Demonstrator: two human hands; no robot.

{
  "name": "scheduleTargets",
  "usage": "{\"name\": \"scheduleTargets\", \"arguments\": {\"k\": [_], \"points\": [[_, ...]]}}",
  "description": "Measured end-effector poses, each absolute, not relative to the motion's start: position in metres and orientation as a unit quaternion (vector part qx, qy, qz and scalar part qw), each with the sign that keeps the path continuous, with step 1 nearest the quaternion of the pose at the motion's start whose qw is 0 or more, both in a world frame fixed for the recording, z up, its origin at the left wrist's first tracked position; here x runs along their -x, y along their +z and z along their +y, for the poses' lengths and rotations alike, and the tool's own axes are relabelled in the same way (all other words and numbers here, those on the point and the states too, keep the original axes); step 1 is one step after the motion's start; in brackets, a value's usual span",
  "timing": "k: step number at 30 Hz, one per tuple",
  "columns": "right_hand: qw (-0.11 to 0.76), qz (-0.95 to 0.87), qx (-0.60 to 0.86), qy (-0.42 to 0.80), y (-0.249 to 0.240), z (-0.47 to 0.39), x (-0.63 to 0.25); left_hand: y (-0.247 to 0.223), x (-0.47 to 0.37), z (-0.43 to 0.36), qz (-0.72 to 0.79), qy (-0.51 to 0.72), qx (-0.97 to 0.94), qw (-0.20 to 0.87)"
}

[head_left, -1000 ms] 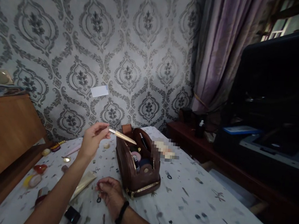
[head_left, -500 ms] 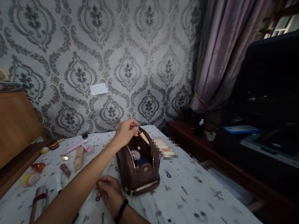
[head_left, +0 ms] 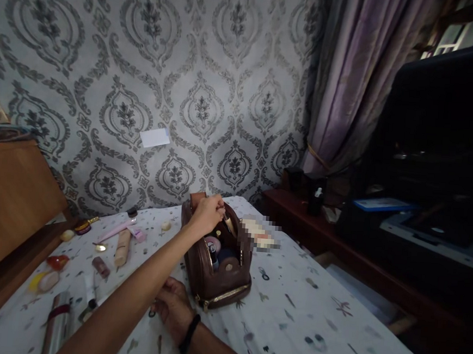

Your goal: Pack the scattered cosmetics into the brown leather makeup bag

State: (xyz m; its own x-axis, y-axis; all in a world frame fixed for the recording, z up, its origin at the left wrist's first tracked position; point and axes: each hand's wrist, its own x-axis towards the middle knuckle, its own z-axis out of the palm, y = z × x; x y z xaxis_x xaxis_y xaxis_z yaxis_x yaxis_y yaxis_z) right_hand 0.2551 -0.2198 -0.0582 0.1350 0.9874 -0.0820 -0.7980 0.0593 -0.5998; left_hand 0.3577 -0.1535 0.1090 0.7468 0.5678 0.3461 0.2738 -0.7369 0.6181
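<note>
A brown leather makeup bag (head_left: 221, 290) stands unzipped on the patterned sheet, with several cosmetics inside, among them a pink round item (head_left: 212, 244). Over its far side reaches my left hand (head_left: 209, 214), fingers pinched at the end of a slim beige item (head_left: 229, 224) that looks like a makeup brush, pointing down into the bag. My right hand (head_left: 176, 309), with a black band at the wrist, stays low beside the bag's near left corner. Its fingers are curled together, partly behind my left forearm; what they hold, if anything, is hidden.
On the left lie a beige tube (head_left: 122, 248), a pink razor-like item (head_left: 117, 231), a small mauve tube (head_left: 100, 267), a white tube (head_left: 89, 290) and a silver cylinder (head_left: 57, 324). A blurred packet (head_left: 260, 233) sits right of the bag. A dark red shelf (head_left: 291, 208) stands beyond.
My left hand has moved slightly right and down, lowering the slim beige item deeper into the bag. The bag's far left flap now shows behind that hand. My right hand has barely moved.
</note>
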Motion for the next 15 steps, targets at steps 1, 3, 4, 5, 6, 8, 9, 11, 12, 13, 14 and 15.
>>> {"name": "scheduleTargets", "arguments": {"k": [1,3,4,5,6,8,9,11,12,13,14,15], "points": [[0.706,-0.182,0.262,0.632,-0.059,-0.219,-0.255,0.109,-0.358,-0.153,0.239,0.262,-0.900,0.254],[0.706,-0.187,0.258,0.632,-0.061,-0.219,-0.255,0.108,-0.358,-0.151,0.245,0.250,-0.912,0.212],[0.706,-0.189,0.257,0.632,-0.062,-0.219,-0.254,0.108,-0.358,-0.151,0.248,0.243,-0.917,0.195],[0.707,-0.190,0.255,0.632,-0.062,-0.219,-0.254,0.108,-0.359,-0.150,0.250,0.235,-0.922,0.180],[0.707,-0.190,0.254,0.632,-0.062,-0.219,-0.254,0.107,-0.359,-0.150,0.252,0.228,-0.925,0.169],[0.709,-0.190,0.251,0.631,-0.063,-0.220,-0.255,0.106,-0.360,-0.150,0.251,0.218,-0.931,0.153],[0.710,-0.191,0.250,0.630,-0.063,-0.220,-0.255,0.106,-0.360,-0.150,0.250,0.214,-0.933,0.147],[0.710,-0.196,0.248,0.629,-0.065,-0.219,-0.255,0.106,-0.360,-0.150,0.248,0.210,-0.936,0.139],[0.710,-0.199,0.248,0.629,-0.066,-0.219,-0.255,0.106,-0.360,-0.150,0.247,0.209,-0.936,0.135],[0.709,-0.202,0.247,0.629,-0.068,-0.218,-0.256,0.106,-0.360,-0.150,0.247,0.210,-0.937,0.132],[0.708,-0.203,0.246,0.630,-0.069,-0.217,-0.256,0.107,-0.360,-0.150,0.248,0.213,-0.936,0.130],[0.708,-0.203,0.246,0.630,-0.070,-0.217,-0.256,0.108,-0.359,-0.150,0.248,0.217,-0.935,0.129]]}}
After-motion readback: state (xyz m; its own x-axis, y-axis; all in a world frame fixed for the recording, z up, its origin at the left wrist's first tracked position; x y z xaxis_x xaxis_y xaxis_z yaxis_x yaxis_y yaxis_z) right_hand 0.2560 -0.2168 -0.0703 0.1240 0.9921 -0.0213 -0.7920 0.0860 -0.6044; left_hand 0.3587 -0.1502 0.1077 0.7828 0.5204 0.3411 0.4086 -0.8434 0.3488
